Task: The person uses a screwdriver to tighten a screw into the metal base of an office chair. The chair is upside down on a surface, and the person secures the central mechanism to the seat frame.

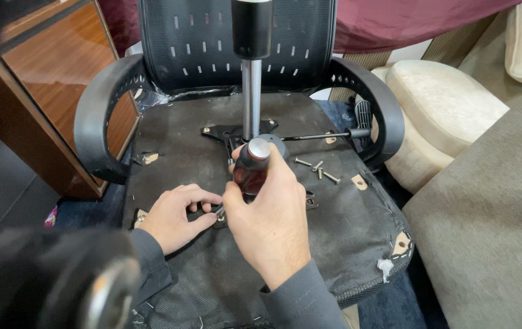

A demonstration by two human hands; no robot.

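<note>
Right hand (270,213): closed around the dark red screwdriver (251,167), upright over the chair underside (212,262).
Left hand (176,214): fingers pinched together at the screwdriver tip, on the metal plate (311,200).
Loose screws (317,167): just beside, on the fabric.
Gas cylinder (250,97): upright behind.

The screwdriver (250,167) has a glossy dark-red plastic handle with a metal cap. Matt black cloth covers the chair underside (334,244); the gas-lift column (250,97) is polished metal
</note>
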